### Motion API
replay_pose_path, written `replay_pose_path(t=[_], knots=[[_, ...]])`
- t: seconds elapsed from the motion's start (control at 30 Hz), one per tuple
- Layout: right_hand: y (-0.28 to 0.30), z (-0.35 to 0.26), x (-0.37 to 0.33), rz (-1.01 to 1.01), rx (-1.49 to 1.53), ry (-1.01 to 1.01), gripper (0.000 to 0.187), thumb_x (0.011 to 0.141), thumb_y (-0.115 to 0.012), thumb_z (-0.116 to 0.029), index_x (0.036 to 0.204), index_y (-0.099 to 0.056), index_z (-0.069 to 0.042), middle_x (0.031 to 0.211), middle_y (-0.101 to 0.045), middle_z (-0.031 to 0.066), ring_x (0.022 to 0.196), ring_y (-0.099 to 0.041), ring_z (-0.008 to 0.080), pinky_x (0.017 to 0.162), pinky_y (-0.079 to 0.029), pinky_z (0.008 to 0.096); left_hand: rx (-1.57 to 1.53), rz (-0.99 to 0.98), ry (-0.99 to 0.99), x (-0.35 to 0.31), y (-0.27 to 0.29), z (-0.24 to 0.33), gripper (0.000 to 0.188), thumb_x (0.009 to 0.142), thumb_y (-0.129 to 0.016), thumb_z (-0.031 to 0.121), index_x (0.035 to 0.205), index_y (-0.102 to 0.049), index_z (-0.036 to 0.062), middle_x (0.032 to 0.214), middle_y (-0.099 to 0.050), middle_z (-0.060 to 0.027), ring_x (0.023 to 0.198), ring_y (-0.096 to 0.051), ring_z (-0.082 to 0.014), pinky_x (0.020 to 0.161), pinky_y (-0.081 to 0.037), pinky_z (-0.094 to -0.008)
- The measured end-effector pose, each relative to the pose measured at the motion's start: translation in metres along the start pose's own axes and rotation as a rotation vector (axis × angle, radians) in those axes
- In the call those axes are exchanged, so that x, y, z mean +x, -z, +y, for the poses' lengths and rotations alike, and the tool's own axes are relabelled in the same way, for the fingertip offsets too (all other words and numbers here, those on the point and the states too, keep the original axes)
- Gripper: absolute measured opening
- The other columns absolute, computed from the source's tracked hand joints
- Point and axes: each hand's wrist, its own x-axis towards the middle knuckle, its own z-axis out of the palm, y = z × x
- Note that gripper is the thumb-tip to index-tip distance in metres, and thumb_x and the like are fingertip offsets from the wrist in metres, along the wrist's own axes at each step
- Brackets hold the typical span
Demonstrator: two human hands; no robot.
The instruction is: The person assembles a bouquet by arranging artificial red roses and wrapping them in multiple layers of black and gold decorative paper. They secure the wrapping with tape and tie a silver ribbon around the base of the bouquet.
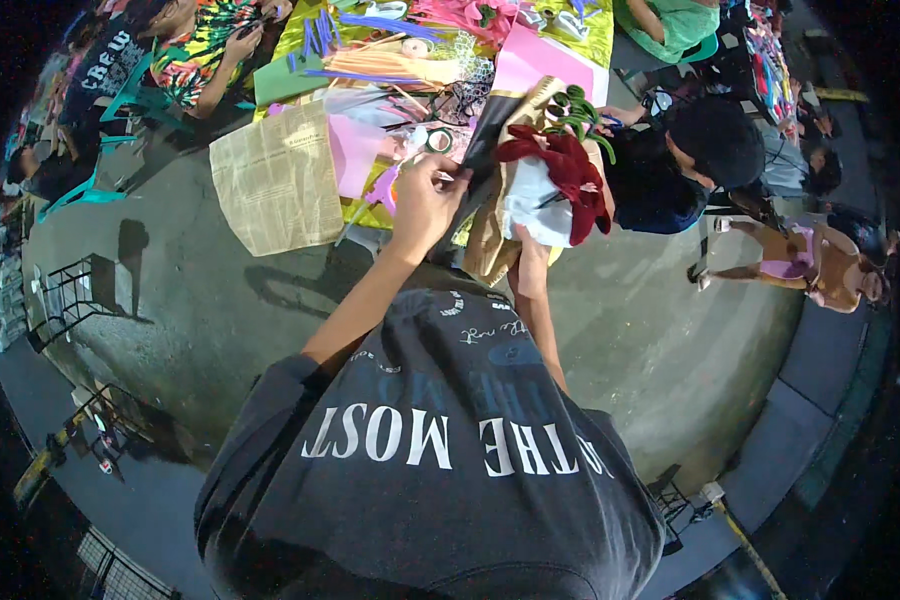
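My right hand (532, 262) grips the lower end of a small bouquet (538, 212) with dark red fuzzy flowers, green curled stems and a white inner wrap. Brown printed wrapping paper (490, 245) stands behind and beside it, with a black strip along its left edge. My left hand (428, 205) is raised just left of the bouquet, thumb and fingers pinched together. A tiny whitish bit shows at those fingertips, too small to name. Close by on the table are a roll of tape (438, 141) and a tool with a purple handle (382, 190).
A yellow-covered table (355, 212) carries blue and peach pipe cleaners (390, 66), pink paper (545, 62) and other craft bits. A sheet of brown newsprint paper (275, 180) overhangs its left corner. People sit at both sides, one in a dark cap (715, 140) close on the right.
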Motion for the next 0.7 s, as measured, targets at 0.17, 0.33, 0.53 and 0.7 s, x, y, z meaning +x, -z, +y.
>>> replay_pose_path(t=[0.17, 0.33, 0.53, 0.7], knots=[[0.002, 0.007, 0.004, -0.04, 0.198, -0.074, 0.045, 0.094, -0.06, -0.012, 0.135, -0.045, -0.001, 0.133, -0.052, 0.0087, 0.121, -0.051, 0.0208, 0.102, -0.042, 0.0377, -0.266, -0.14, 0.186, -0.009, -0.005, 0.009, 0.022, 0.087, -0.073, 0.013, 0.09, -0.065, -0.008, 0.079, -0.068, -0.0108, 0.07, -0.065, -0.0132, 0.062, -0.052, -0.0268], [-0.003, -0.007, 0.0, -0.052, 0.119, -0.046, 0.046, 0.095, -0.061, -0.015, 0.136, -0.045, 0.0, 0.133, -0.052, 0.0083, 0.121, -0.051, 0.0196, 0.104, -0.04, 0.0359, -0.434, -0.271, 0.362, -0.016, -0.005, 0.002, 0.026, 0.087, -0.073, 0.012, 0.099, -0.065, -0.0099, 0.085, -0.07, -0.0108, 0.078, -0.066, -0.0116, 0.069, -0.053, -0.0253], [-0.017, -0.025, -0.003, 0.004, 0.085, -0.052, 0.047, 0.093, -0.063, -0.012, 0.134, -0.044, 0.001, 0.131, -0.052, 0.0077, 0.117, -0.052, 0.0186, 0.103, -0.039, 0.0342, -0.511, -0.247, 0.265, -0.018, -0.005, 0.011, 0.023, 0.088, -0.071, 0.012, 0.098, -0.066, -0.0082, 0.088, -0.07, -0.0087, 0.084, -0.066, -0.011, 0.071, -0.052, -0.0243], [-0.003, 0.001, 0.004, -0.029, 0.11, -0.039, 0.053, 0.091, -0.067, -0.014, 0.137, -0.042, -0.003, 0.132, -0.052, 0.0062, 0.117, -0.053, 0.0193, 0.102, -0.04, 0.0359, -0.443, -0.305, 0.204, -0.019, -0.005, 0.004, 0.024, 0.088, -0.072, 0.015, 0.098, -0.065, -0.0063, 0.087, -0.069, -0.0071, 0.079, -0.065, -0.01, 0.071, -0.051, -0.0244]])
